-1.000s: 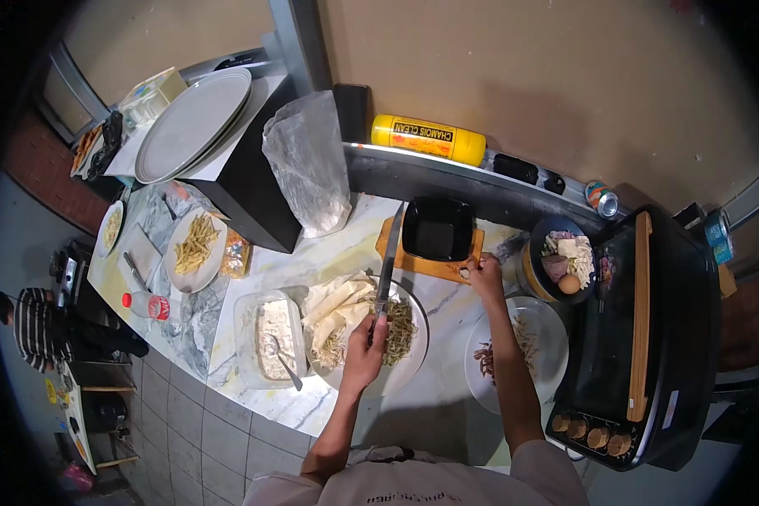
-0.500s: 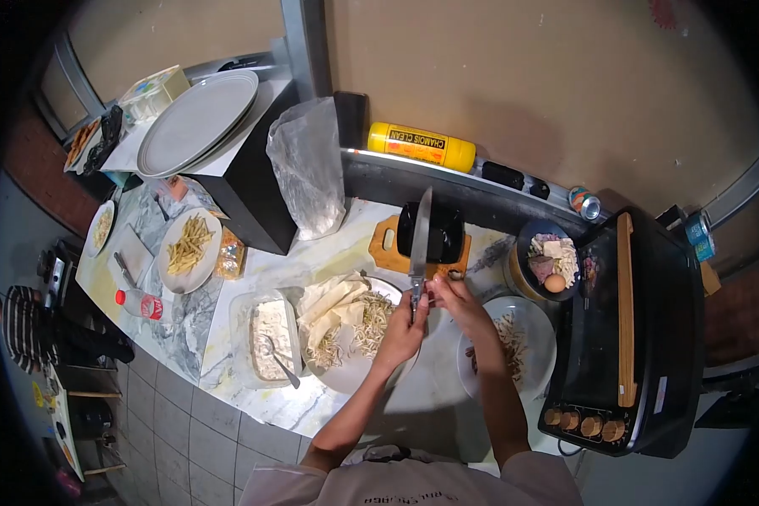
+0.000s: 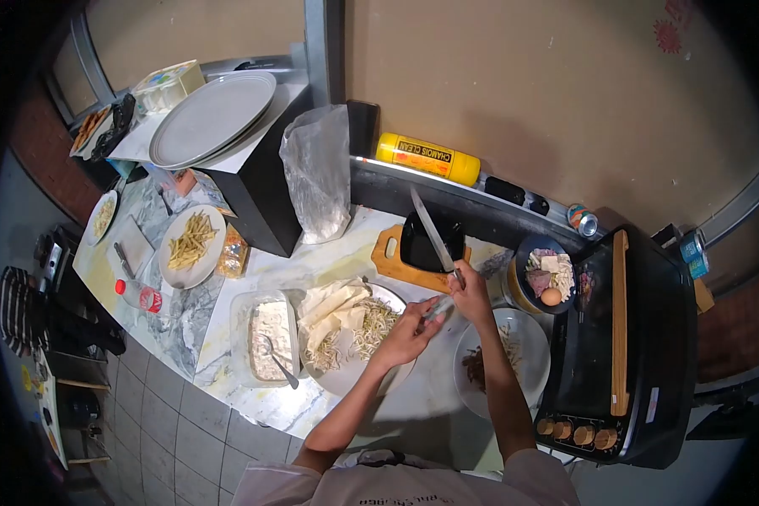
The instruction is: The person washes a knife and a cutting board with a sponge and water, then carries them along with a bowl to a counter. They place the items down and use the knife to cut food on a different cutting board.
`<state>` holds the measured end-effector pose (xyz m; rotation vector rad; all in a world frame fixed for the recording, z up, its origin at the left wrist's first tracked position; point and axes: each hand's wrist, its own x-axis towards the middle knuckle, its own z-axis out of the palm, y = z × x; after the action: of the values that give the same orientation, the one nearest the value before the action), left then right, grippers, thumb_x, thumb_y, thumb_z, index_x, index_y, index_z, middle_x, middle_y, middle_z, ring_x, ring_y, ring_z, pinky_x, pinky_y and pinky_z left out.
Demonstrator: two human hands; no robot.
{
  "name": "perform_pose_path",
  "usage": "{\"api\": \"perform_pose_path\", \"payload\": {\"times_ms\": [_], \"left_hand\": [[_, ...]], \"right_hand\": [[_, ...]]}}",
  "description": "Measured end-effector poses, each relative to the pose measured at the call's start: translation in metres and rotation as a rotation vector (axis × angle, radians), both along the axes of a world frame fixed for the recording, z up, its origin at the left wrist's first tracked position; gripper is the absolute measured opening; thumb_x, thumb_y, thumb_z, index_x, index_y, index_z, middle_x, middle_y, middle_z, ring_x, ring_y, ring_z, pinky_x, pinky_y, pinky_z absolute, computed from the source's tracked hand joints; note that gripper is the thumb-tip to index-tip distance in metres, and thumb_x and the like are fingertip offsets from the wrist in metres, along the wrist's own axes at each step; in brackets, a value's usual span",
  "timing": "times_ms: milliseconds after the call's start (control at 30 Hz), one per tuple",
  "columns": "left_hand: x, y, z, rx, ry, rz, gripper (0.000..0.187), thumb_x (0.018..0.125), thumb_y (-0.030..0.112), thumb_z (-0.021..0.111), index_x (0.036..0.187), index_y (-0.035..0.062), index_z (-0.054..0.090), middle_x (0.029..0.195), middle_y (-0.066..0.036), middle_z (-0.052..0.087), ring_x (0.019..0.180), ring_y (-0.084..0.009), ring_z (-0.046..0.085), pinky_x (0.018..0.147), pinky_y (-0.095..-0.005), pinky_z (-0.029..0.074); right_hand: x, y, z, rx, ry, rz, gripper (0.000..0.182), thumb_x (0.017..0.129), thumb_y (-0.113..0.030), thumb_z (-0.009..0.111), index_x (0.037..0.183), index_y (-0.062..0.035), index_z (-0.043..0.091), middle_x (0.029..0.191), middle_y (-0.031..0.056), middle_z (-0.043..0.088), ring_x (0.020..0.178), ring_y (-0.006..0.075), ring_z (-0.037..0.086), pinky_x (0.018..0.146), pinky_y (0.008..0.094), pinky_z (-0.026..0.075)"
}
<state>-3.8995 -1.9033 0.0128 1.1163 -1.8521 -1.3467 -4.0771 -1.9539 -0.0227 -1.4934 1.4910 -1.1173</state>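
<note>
My right hand (image 3: 472,291) is closed round the handle of a long knife (image 3: 430,229), its blade slanting up and left over a black square dish (image 3: 420,239). My left hand (image 3: 406,336) is just left of it, thumb and fingers bent round something pale and see-through that I cannot make out. Under the dish lies a wooden board (image 3: 388,263). Left of my left hand, a plate (image 3: 386,381) holds folded wrapper sheets (image 3: 333,312) and bean sprouts (image 3: 371,327). A plate with brown and pale food (image 3: 533,371) lies partly behind my right forearm.
Left are a container of white filling (image 3: 270,333) with a spoon, a plate of cut beans (image 3: 192,246) and a bottle (image 3: 139,297). A bowl with an egg (image 3: 551,297) and a black oven (image 3: 637,337) stand right. A person (image 3: 25,312) is far left.
The knife has passed from my left hand to my right hand and now tilts left. My hands have moved apart, the left one slightly lower. The view has shifted slightly.
</note>
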Motion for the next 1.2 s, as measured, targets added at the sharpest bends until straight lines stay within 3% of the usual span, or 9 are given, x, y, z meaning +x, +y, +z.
{"api": "perform_pose_path", "payload": {"times_ms": [67, 167, 567, 667, 933, 1033, 1100, 1133, 1200], "left_hand": [[0.004, 0.0, 0.001, 0.012, 0.02, 0.01, 0.047, 0.089, 0.032, 0.051, 0.126, 0.0035, 0.042, 0.106, -0.016, 0.048, 0.09, -0.0211, 0.053, 0.08, -0.031, 0.043], [0.01, 0.003, 0.004, 0.07, 0.079, 0.016, 0.044, 0.089, 0.03, 0.05, 0.125, 0.0048, 0.044, 0.104, -0.014, 0.049, 0.089, -0.0193, 0.052, 0.08, -0.03, 0.043], [0.015, 0.01, -0.01, 0.011, 0.118, -0.032, 0.037, 0.09, 0.024, 0.051, 0.122, 0.0055, 0.047, 0.099, -0.01, 0.05, 0.084, -0.0144, 0.052, 0.075, -0.0266, 0.044], [0.017, 0.011, -0.006, 0.058, 0.114, -0.029, 0.037, 0.09, 0.024, 0.051, 0.121, 0.0054, 0.047, 0.099, -0.009, 0.05, 0.084, -0.0146, 0.051, 0.075, -0.0263, 0.043], [0.03, 0.012, 0.006, 0.158, 0.302, 0.006, 0.044, 0.077, -0.005, 0.061, 0.118, 0.0067, 0.049, 0.102, -0.006, 0.048, 0.078, -0.0086, 0.054, 0.073, -0.022, 0.045], [0.039, 0.017, 0.019, 0.118, 0.363, 0.032, 0.042, 0.076, -0.006, 0.062, 0.115, 0.0056, 0.05, 0.098, -0.005, 0.052, 0.078, -0.0089, 0.056, 0.073, -0.0217, 0.045], [0.044, 0.025, 0.033, 0.087, 0.339, 0.06, 0.041, 0.076, -0.006, 0.062, 0.114, 0.005, 0.052, 0.094, -0.004, 0.055, 0.078, -0.0085, 0.056, 0.072, -0.0215, 0.045], [0.046, 0.031, 0.04, 0.067, 0.315, 0.078, 0.039, 0.076, -0.005, 0.063, 0.112, 0.0043, 0.053, 0.09, -0.003, 0.058, 0.077, -0.0082, 0.056, 0.072, -0.0212, 0.045], [0.049, 0.045, 0.053, 0.061, 0.301, 0.09, 0.039, 0.075, -0.005, 0.064, 0.111, 0.0039, 0.054, 0.086, -0.003, 0.059, 0.077, -0.0065, 0.055, 0.069, -0.0193, 0.044]], "right_hand": [[0.0, -0.007, 0.009, -0.188, 0.384, -0.115, 0.014, 0.081, -0.001, 0.051, 0.095, -0.0004, 0.053, 0.08, 0.0143, 0.057, 0.072, 0.0304, 0.058, 0.066, 0.0327, 0.046], [0.003, -0.017, 0.012, -0.324, 0.505, -0.2, 0.022, 0.078, 0.001, 0.052, 0.1, 0.0, 0.055, 0.087, 0.0183, 0.053, 0.082, 0.0366, 0.052, 0.074, 0.037, 0.043], [0.018, -0.037, 0.005, -0.282, 0.823, -0.231, 0.04, 0.069, 0.006, 0.059, 0.108, -0.0005, 0.052, 0.09, 0.0158, 0.051, 0.088, 0.032, 0.048, 0.08, 0.0376, 0.04], [0.018, -0.036, 0.006, -0.284, 0.765, -0.256, 0.042, 0.069, 0.004, 0.06, 0.109, -0.0008, 0.052, 0.092, 0.0155, 0.051, 0.088, 0.032, 0.048, 0.081, 0.0376, 0.04], [0.015, -0.009, 0.032, -0.334, 0.627, -0.239, 0.043, 0.072, -0.001, 0.061, 0.113, 0.0006, 0.048, 0.099, 0.0153, 0.045, 0.099, 0.0321, 0.042, 0.086, 0.0388, 0.037], [0.009, 0.009, 0.05, -0.365, 0.548, -0.249, 0.039, 0.073, -0.002, 0.059, 0.111, -0.0007, 0.051, 0.098, 0.0151, 0.047, 0.099, 0.0316, 0.044, 0.085, 0.0387, 0.037], [0.0, 0.024, 0.058, -0.417, 0.371, -0.162, 0.034, 0.074, -0.002, 0.06, 0.107, -0.0038, 0.054, 0.091, 0.0131, 0.05, 0.086, 0.0269, 0.05, 0.076, 0.0339, 0.04], [-0.004, 0.034, 0.065, -0.391, 0.285, -0.109, 0.028, 0.076, -0.004, 0.06, 0.104, -0.0032, 0.057, 0.086, 0.0101, 0.053, 0.077, 0.0206, 0.054, 0.069, 0.0293, 0.042], [-0.009, 0.057, 0.08, -0.285, 0.063, 0.04, 0.028, 0.077, -0.006, 0.06, 0.105, -0.0011, 0.056, 0.087, 0.0064, 0.057, 0.081, 0.0141, 0.055, 0.069, 0.0251, 0.042]]}}
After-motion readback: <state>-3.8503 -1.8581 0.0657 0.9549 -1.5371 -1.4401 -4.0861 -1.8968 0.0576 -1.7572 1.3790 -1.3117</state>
